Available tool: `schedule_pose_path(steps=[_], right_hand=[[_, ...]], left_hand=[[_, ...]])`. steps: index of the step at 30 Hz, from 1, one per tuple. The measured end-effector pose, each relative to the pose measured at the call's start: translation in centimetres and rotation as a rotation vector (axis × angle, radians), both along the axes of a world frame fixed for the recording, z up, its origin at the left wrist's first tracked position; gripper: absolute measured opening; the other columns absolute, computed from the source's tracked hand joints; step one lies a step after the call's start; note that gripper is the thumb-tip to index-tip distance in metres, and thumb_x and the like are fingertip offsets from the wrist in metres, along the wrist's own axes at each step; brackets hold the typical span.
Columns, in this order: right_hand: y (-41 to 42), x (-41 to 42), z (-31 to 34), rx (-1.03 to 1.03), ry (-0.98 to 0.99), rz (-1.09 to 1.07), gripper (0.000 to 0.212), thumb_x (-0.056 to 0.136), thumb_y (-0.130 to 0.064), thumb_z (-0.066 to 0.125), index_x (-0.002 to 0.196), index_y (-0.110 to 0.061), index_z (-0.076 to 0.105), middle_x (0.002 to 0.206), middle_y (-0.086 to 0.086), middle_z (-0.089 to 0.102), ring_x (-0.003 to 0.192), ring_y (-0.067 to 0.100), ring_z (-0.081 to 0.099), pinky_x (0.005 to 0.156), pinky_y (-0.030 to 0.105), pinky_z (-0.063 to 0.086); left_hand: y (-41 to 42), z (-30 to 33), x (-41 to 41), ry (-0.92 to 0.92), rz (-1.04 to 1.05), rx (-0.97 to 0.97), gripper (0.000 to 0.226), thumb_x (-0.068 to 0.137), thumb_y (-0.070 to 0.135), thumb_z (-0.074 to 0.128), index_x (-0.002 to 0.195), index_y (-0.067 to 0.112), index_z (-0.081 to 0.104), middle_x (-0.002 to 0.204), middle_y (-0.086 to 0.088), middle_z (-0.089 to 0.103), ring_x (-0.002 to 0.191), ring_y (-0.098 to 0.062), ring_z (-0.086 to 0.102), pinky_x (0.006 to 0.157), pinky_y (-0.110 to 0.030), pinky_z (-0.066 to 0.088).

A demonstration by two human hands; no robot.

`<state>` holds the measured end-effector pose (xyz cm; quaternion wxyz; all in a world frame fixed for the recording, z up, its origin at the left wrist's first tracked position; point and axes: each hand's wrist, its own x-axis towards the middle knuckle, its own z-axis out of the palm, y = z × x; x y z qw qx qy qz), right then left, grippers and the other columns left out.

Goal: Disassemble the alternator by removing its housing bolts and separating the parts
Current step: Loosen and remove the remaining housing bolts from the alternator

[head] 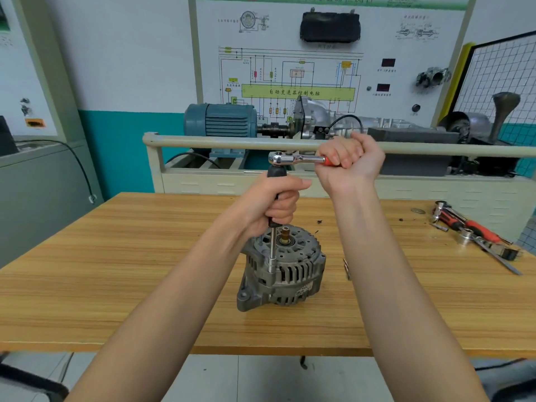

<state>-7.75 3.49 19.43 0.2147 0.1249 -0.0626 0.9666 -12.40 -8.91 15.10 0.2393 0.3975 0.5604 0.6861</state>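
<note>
— So where's the alternator?
— Standing on end near the middle of the wooden table, brass-tipped shaft pointing up. A long extension bar drops straight down to a socket at its housing rim.
— Who's holding what?
— The left hand is wrapped tight round the black grip of that bar, just above the alternator. The right hand is clenched on the red handle of the ratchet, which lies level across the top of the bar.
— Anything else?
— Spare tools lie well apart at the table's right end, and a blue motor sits on the rig behind
</note>
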Motion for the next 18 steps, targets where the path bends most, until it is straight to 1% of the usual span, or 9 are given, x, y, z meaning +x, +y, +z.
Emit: schedule_pose_path(steps=[2,4,9,11,13,15,16,18], right_hand=[[-0.2,0.5,-0.3,0.016,0.025,-0.036,0.051,0.090,-0.009,0.039,0.041,-0.020,0.028,0.034,-0.009,0.021,0.027,0.008,0.016,0.031,0.018,0.016],[-0.8,1.3,-0.5,0.051,0.054,-0.120,0.051,0.090,-0.009,0.039,0.041,-0.020,0.028,0.035,-0.008,0.020,0.029,0.008,0.016,0.033,0.020,0.017],[-3.6,3.4,-0.9,0.216,0.147,-0.487,0.058,0.096,-0.010,0.033,0.040,-0.023,0.029,0.036,-0.008,0.019,0.033,0.010,0.014,0.038,0.022,0.019],[-4.5,3.8,-1.2,0.260,0.171,-0.575,0.061,0.097,-0.009,0.031,0.038,-0.024,0.030,0.036,-0.008,0.020,0.032,0.010,0.015,0.040,0.023,0.019],[-4.3,3.8,-1.2,0.261,0.178,-0.551,0.060,0.097,-0.010,0.031,0.038,-0.023,0.030,0.036,-0.008,0.019,0.032,0.010,0.014,0.040,0.022,0.019],[-3.1,3.4,-0.9,0.221,0.155,-0.446,0.057,0.095,-0.010,0.034,0.039,-0.023,0.030,0.036,-0.008,0.019,0.033,0.010,0.014,0.037,0.021,0.020],[-2.3,3.0,-0.7,0.193,0.132,-0.371,0.056,0.094,-0.010,0.035,0.040,-0.022,0.030,0.036,-0.008,0.019,0.032,0.010,0.014,0.036,0.020,0.020],[-0.9,2.0,-0.2,0.128,0.058,-0.205,0.055,0.093,-0.009,0.036,0.039,-0.021,0.030,0.035,-0.008,0.020,0.030,0.009,0.015,0.033,0.018,0.018]], left_hand=[[0.2,-0.3,0.0,0.002,0.039,0.004,0.060,0.091,0.005,0.050,0.037,0.022,0.031,0.033,0.008,0.024,0.027,-0.006,0.017,0.036,-0.013,0.017],[0.3,-0.4,0.2,0.004,0.109,0.021,0.062,0.093,0.003,0.047,0.038,0.024,0.029,0.034,0.007,0.023,0.028,-0.007,0.016,0.037,-0.013,0.017],[1.0,-0.4,0.6,-0.021,0.291,0.021,0.059,0.090,0.001,0.050,0.040,0.025,0.030,0.036,0.006,0.024,0.029,-0.009,0.016,0.037,-0.013,0.018],[1.2,-0.4,0.7,-0.032,0.330,0.031,0.056,0.088,-0.001,0.051,0.042,0.024,0.030,0.036,0.006,0.024,0.029,-0.009,0.016,0.037,-0.014,0.017],[1.3,-0.6,0.9,-0.022,0.366,0.045,0.053,0.087,-0.001,0.052,0.045,0.023,0.030,0.037,0.007,0.026,0.030,-0.009,0.017,0.037,-0.014,0.018],[1.1,-0.8,0.9,-0.001,0.377,0.047,0.049,0.087,-0.001,0.055,0.050,0.020,0.032,0.037,0.007,0.028,0.031,-0.009,0.019,0.037,-0.016,0.020],[0.9,-0.8,0.8,0.013,0.349,0.041,0.047,0.087,0.000,0.057,0.051,0.019,0.033,0.039,0.007,0.029,0.032,-0.009,0.021,0.038,-0.017,0.021],[0.3,-0.4,0.7,0.034,0.225,0.026,0.043,0.087,0.001,0.058,0.054,0.017,0.036,0.042,0.005,0.032,0.036,-0.011,0.025,0.041,-0.021,0.023]])
